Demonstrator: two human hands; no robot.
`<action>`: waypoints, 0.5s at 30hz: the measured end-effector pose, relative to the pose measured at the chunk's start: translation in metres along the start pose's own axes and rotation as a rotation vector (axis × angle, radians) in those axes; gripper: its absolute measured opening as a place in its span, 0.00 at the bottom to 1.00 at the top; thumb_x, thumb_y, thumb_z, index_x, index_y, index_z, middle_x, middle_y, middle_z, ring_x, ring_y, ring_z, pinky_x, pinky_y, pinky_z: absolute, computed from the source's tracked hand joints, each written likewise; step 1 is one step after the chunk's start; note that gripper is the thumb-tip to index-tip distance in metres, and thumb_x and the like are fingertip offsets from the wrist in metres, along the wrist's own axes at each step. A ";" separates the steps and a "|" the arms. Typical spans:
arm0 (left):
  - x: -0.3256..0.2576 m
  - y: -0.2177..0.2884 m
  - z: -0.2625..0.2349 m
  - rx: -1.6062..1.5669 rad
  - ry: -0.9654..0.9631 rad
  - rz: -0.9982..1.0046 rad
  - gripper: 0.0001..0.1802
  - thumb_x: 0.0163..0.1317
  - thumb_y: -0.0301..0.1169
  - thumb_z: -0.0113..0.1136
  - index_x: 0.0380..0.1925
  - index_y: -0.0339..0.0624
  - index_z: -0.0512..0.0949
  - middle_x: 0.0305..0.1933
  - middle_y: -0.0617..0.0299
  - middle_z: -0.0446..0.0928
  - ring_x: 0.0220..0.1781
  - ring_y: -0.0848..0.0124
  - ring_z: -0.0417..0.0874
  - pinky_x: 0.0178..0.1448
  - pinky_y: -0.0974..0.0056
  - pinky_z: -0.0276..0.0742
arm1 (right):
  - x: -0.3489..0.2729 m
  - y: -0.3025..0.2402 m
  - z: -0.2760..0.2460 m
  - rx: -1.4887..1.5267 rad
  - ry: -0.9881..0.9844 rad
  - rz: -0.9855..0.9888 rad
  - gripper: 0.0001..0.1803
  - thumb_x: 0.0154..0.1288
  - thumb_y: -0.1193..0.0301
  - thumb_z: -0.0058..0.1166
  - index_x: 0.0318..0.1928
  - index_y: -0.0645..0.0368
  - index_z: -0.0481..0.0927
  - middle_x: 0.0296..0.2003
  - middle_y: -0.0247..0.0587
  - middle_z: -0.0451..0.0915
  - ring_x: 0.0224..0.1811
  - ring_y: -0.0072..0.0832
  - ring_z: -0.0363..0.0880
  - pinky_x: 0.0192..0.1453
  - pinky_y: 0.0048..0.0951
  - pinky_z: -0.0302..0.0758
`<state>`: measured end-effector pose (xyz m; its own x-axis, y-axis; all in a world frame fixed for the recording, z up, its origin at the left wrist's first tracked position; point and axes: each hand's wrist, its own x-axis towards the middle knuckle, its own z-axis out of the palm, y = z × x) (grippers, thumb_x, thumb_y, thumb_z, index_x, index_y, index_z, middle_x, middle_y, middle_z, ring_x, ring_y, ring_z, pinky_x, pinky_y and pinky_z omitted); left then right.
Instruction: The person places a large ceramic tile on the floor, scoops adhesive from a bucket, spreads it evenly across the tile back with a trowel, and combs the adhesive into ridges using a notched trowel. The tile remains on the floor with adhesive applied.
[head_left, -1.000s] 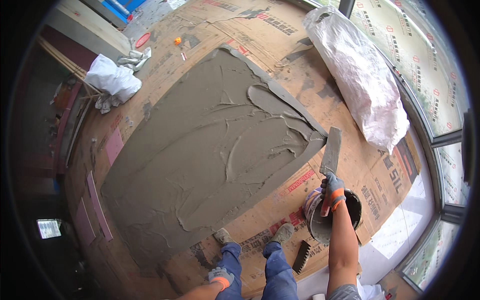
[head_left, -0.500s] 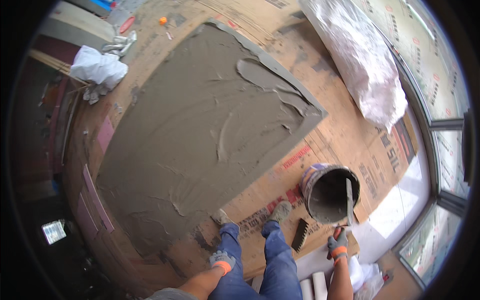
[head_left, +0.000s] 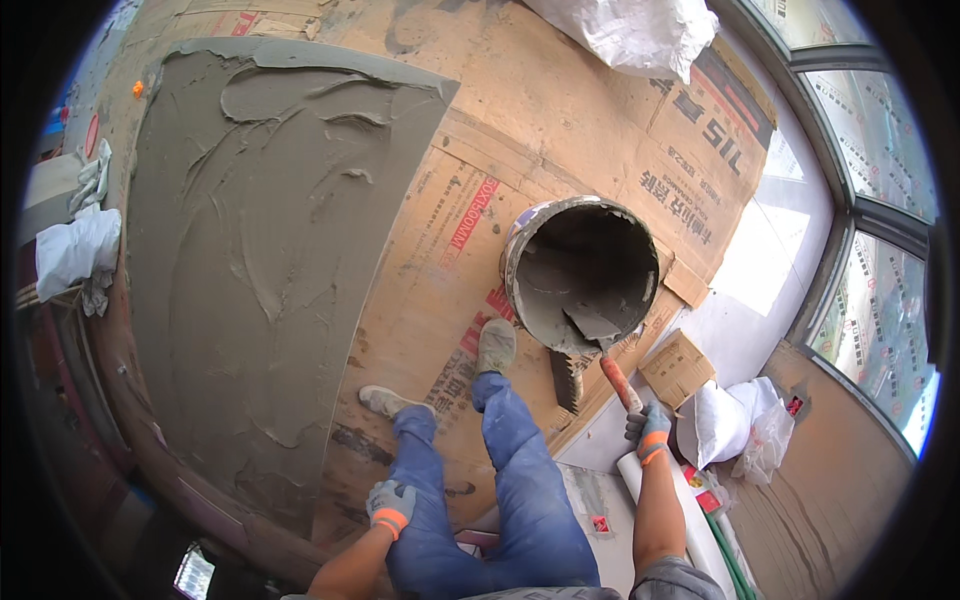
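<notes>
My right hand (head_left: 651,428), in a grey glove with an orange cuff, is closed round the end of a trowel's red handle (head_left: 620,384). The trowel's blade (head_left: 592,325) reaches down inside the bucket (head_left: 516,290), against the grey mortar (head_left: 555,300) coating its inside. My left hand (head_left: 389,502), gloved the same way, lies on my left thigh with nothing in it. A notched trowel (head_left: 566,382) sits on the cardboard just below the bucket. To the left spreads a large slab coated with wet mortar (head_left: 220,260), ridged and lumpy near its far edge.
Cardboard sheets (head_left: 560,130) cover the floor. White bags (head_left: 722,425) and a small cardboard box (head_left: 677,368) stand near my right hand, beside long white rolls (head_left: 690,520). A big white sack (head_left: 640,40) lies at the far side. Window frames (head_left: 845,200) edge the right.
My view has swung to the right, so slab and bucket appear further left. The trowel blade, upright by the bucket's rim before, now slants down inside it. My left hand stays on my leg.
</notes>
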<state>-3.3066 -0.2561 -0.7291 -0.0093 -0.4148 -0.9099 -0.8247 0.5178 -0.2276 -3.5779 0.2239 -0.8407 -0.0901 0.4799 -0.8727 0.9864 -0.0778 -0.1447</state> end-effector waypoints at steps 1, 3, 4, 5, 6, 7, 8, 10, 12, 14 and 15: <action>0.000 0.006 -0.011 -0.005 0.031 0.011 0.27 0.59 0.51 0.59 0.48 0.42 0.83 0.55 0.48 0.78 0.61 0.50 0.75 0.67 0.51 0.69 | 0.036 0.045 -0.001 -0.204 0.052 -0.100 0.27 0.72 0.45 0.43 0.42 0.58 0.76 0.20 0.38 0.74 0.16 0.29 0.71 0.18 0.34 0.67; 0.001 0.002 -0.024 -0.023 0.068 0.051 0.25 0.59 0.50 0.60 0.46 0.41 0.83 0.53 0.48 0.79 0.60 0.50 0.76 0.65 0.52 0.71 | 0.102 0.117 0.019 -0.593 0.126 -0.252 0.21 0.71 0.52 0.44 0.45 0.58 0.77 0.23 0.40 0.76 0.20 0.31 0.73 0.23 0.35 0.70; 0.001 -0.003 -0.029 -0.026 0.098 0.050 0.25 0.59 0.49 0.61 0.45 0.41 0.83 0.52 0.48 0.79 0.59 0.50 0.77 0.65 0.52 0.72 | 0.136 0.134 0.029 -0.660 0.094 -0.300 0.18 0.70 0.57 0.44 0.46 0.59 0.77 0.27 0.40 0.77 0.24 0.31 0.74 0.27 0.34 0.71; 0.005 -0.005 -0.031 -0.008 0.161 0.107 0.22 0.59 0.48 0.63 0.42 0.41 0.83 0.48 0.48 0.81 0.55 0.50 0.79 0.62 0.52 0.74 | 0.174 0.149 0.030 -0.657 0.065 -0.338 0.16 0.69 0.63 0.45 0.47 0.60 0.77 0.30 0.41 0.78 0.27 0.31 0.75 0.32 0.33 0.72; 0.010 0.001 -0.033 -0.017 0.161 0.154 0.21 0.59 0.47 0.63 0.42 0.41 0.83 0.47 0.49 0.81 0.54 0.50 0.79 0.61 0.51 0.74 | 0.218 0.161 0.025 -0.600 0.020 -0.377 0.14 0.69 0.68 0.46 0.49 0.61 0.77 0.34 0.41 0.79 0.31 0.32 0.75 0.36 0.32 0.73; 0.023 0.011 -0.033 -0.024 0.155 0.213 0.21 0.59 0.47 0.64 0.42 0.42 0.83 0.46 0.49 0.81 0.53 0.50 0.80 0.61 0.51 0.74 | 0.264 0.174 0.004 -0.481 -0.021 -0.410 0.13 0.68 0.73 0.47 0.50 0.63 0.77 0.37 0.41 0.80 0.35 0.32 0.76 0.41 0.31 0.74; 0.036 0.003 -0.024 -0.064 0.131 0.250 0.20 0.59 0.46 0.64 0.41 0.42 0.83 0.46 0.49 0.82 0.52 0.50 0.80 0.60 0.51 0.74 | 0.321 0.172 -0.019 -0.321 -0.107 -0.493 0.14 0.67 0.79 0.48 0.51 0.64 0.78 0.41 0.42 0.82 0.38 0.32 0.77 0.45 0.30 0.75; 0.023 -0.015 -0.018 0.029 0.114 0.167 0.19 0.60 0.46 0.63 0.41 0.43 0.83 0.46 0.50 0.82 0.52 0.49 0.80 0.59 0.51 0.74 | 0.330 0.193 0.048 -0.242 -0.127 -0.248 0.13 0.67 0.76 0.48 0.51 0.63 0.78 0.40 0.41 0.82 0.39 0.32 0.77 0.45 0.31 0.75; 0.023 -0.024 -0.001 0.117 0.075 0.083 0.21 0.60 0.48 0.62 0.43 0.43 0.84 0.47 0.50 0.82 0.54 0.50 0.80 0.61 0.51 0.73 | 0.346 0.205 0.063 -0.161 -0.109 -0.130 0.13 0.68 0.73 0.49 0.50 0.63 0.78 0.40 0.41 0.82 0.39 0.32 0.77 0.46 0.32 0.75; 0.025 -0.039 0.022 0.190 0.018 0.004 0.22 0.61 0.50 0.60 0.44 0.45 0.84 0.48 0.50 0.82 0.55 0.50 0.80 0.62 0.51 0.72 | 0.358 0.218 0.064 -0.094 -0.076 -0.067 0.13 0.68 0.71 0.49 0.49 0.62 0.78 0.40 0.40 0.82 0.39 0.32 0.77 0.46 0.32 0.75; 0.030 -0.040 0.031 0.201 -0.017 -0.005 0.22 0.61 0.51 0.59 0.44 0.46 0.84 0.49 0.50 0.82 0.56 0.50 0.79 0.63 0.50 0.72 | 0.362 0.220 0.055 -0.068 -0.053 -0.055 0.13 0.69 0.69 0.49 0.49 0.62 0.79 0.40 0.40 0.82 0.39 0.32 0.77 0.46 0.33 0.75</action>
<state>-3.2568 -0.2663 -0.7581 0.0061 -0.4058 -0.9139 -0.6955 0.6550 -0.2955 -3.4014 0.3325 -1.2142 -0.1496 0.4344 -0.8882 0.9867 0.0077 -0.1624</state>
